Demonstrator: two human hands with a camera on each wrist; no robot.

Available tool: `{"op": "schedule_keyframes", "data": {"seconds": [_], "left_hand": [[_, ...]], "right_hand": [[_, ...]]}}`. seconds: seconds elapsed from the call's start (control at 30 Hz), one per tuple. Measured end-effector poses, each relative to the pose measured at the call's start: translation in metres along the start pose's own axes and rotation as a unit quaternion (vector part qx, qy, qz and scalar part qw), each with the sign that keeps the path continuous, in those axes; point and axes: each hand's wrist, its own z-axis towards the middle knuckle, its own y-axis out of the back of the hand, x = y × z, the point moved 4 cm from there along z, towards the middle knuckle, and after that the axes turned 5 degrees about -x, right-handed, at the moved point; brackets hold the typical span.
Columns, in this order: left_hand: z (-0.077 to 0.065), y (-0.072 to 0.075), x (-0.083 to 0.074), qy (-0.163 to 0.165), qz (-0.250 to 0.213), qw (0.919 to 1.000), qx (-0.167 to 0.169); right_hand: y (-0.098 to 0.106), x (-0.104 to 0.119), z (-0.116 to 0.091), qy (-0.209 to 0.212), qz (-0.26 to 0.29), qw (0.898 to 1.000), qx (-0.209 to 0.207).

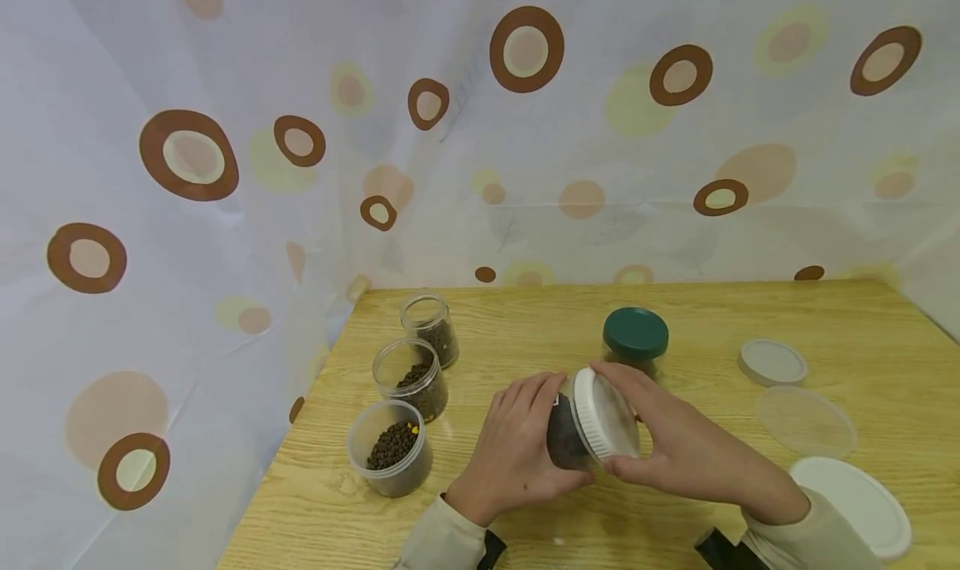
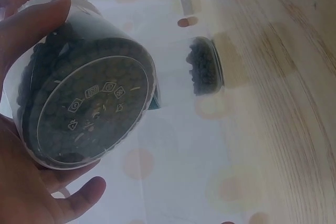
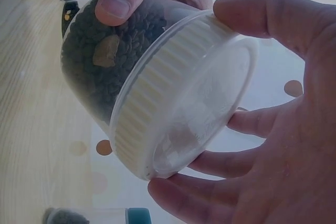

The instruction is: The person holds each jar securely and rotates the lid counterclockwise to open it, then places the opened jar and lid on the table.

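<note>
A clear plastic jar [image 1: 566, 437] of dark pellets is held tilted above the table, its white ribbed lid [image 1: 607, 416] facing right. My left hand [image 1: 517, 445] grips the jar's body, thumb on the near side. With fingers and thumb spread around the rim, my right hand [image 1: 682, 445] holds the lid. The left wrist view shows the jar's base [image 2: 94, 103], with embossed marks and pellets behind it. In the right wrist view the lid [image 3: 173, 93] sits on the jar's mouth, and a small tan patch [image 3: 106, 51] shows on the jar's side.
Three lidless containers of brown pellets stand at the left: a front tub [image 1: 401, 474], a middle jar [image 1: 427, 399] and a rear jar [image 1: 442, 341]. Behind my hands is a green-lidded jar [image 1: 636, 332]. Loose lids lie right: grey [image 1: 772, 362], translucent [image 1: 806, 420], white [image 1: 855, 503].
</note>
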Motion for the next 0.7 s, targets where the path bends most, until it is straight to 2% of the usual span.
{"op": "schedule_keyframes", "data": {"seconds": [0.37,0.6,0.7], "left_hand": [[0.002,0.000,0.000,-0.003,-0.008,0.9999,-0.006],[0.002,-0.001,0.002,0.040,-0.043,0.9982,0.015],[0.001,0.000,0.003,0.051,-0.056,0.9971,0.012]], "right_hand": [[0.007,0.002,0.000,-0.018,-0.012,1.000,-0.012],[0.014,0.001,-0.001,-0.036,-0.017,0.999,-0.018],[0.015,-0.001,-0.002,-0.040,-0.016,0.999,-0.019]]}}
